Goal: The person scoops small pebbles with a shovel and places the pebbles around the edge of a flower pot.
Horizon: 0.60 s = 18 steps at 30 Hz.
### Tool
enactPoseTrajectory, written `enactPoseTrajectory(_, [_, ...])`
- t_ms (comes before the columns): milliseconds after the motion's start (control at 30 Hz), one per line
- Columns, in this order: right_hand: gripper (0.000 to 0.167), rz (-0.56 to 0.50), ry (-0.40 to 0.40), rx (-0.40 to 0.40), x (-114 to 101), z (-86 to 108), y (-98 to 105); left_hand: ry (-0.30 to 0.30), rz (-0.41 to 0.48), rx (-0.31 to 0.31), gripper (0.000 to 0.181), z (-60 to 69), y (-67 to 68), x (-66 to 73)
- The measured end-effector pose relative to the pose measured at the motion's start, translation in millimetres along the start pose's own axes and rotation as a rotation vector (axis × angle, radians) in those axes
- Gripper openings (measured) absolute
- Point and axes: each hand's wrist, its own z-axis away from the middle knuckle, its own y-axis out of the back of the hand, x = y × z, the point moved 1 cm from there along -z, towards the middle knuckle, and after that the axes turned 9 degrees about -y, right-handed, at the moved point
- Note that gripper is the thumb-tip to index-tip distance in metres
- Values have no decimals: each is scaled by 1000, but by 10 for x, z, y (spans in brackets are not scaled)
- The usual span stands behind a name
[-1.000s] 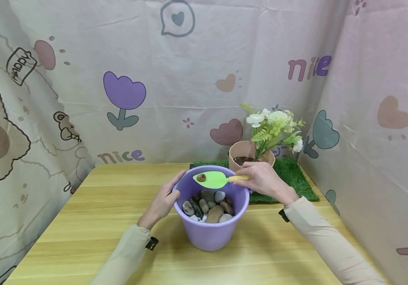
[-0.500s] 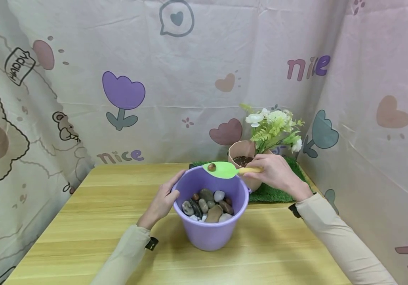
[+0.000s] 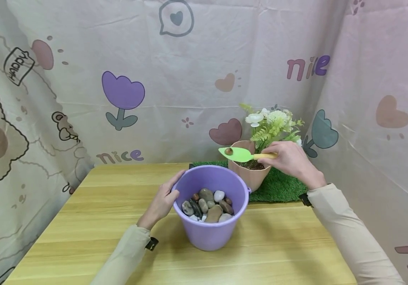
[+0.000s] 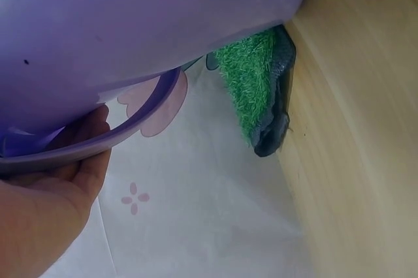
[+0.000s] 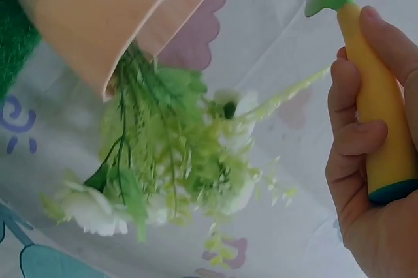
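My left hand (image 3: 160,204) grips the left rim of a purple bucket (image 3: 209,237), which holds several stones (image 3: 214,213). The left wrist view shows that hand (image 4: 52,206) with its fingers around the bucket's rim and handle (image 4: 147,111). In my right hand (image 3: 293,161) is the yellow handle of a green trowel (image 3: 241,155); a small brown stone (image 3: 229,151) lies on its blade, above the opening of a pink pot (image 3: 248,178). Seen from the right wrist, the fingers of the right hand (image 5: 372,141) wrap the yellow handle (image 5: 382,115).
White flowers with green leaves (image 3: 277,122) stand in the pink pot, on a green turf mat (image 3: 282,188) at the table's back right. Behind the wooden table (image 3: 118,209) hangs a printed cloth (image 3: 189,71).
My right hand has carried the trowel and its small stone up and to the right, from over the bucket to over the pot. The left hand and the bucket stay in place.
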Motion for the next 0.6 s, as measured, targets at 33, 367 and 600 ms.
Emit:
enactPoseTrajectory(33, [21,7,-13,-10,25,-12,10,-2,-2,3,67,0,0,-2])
enactPoseTrajectory(367, [33,40,-139,-115,220,-67,-1,-13,-30,15,67,12,2,-18])
enactPoseTrajectory(600, [33,43,-174,-148,334,-75,-53,-17,-32,16,66,13,3,-1])
